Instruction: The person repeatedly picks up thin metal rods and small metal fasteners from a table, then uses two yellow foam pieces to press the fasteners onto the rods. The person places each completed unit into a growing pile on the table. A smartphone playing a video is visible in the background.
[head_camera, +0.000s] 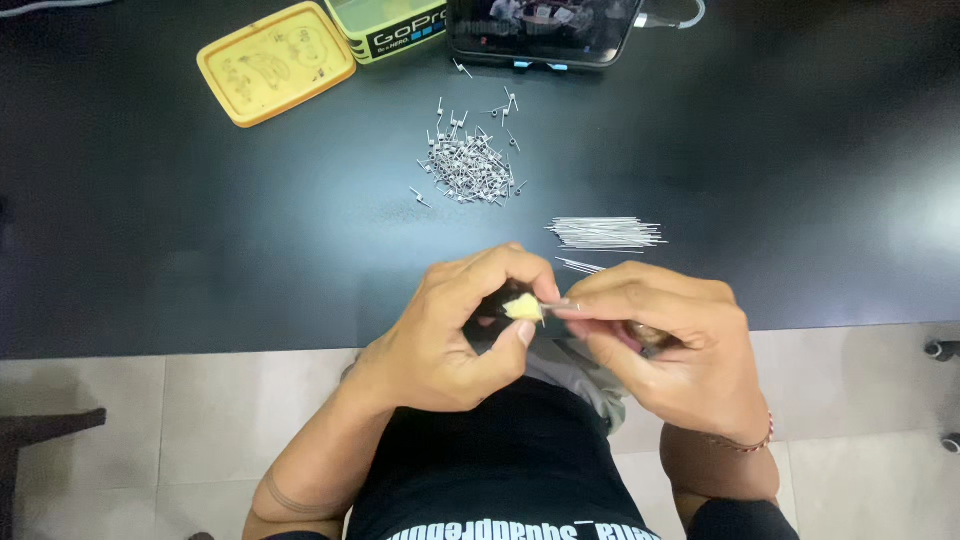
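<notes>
both my hands meeting near the table edge, left hand (455, 325) pinching a small yellow piece (523, 308), right hand (665, 345) gripping a thin wire (562, 305) against it, bent coils pile (468, 165) farther off

One head-worn camera looks steeply down from close above the person's lap, facing forward across the black bench (200, 250), whose far edge lies beyond the frame's top.
</notes>
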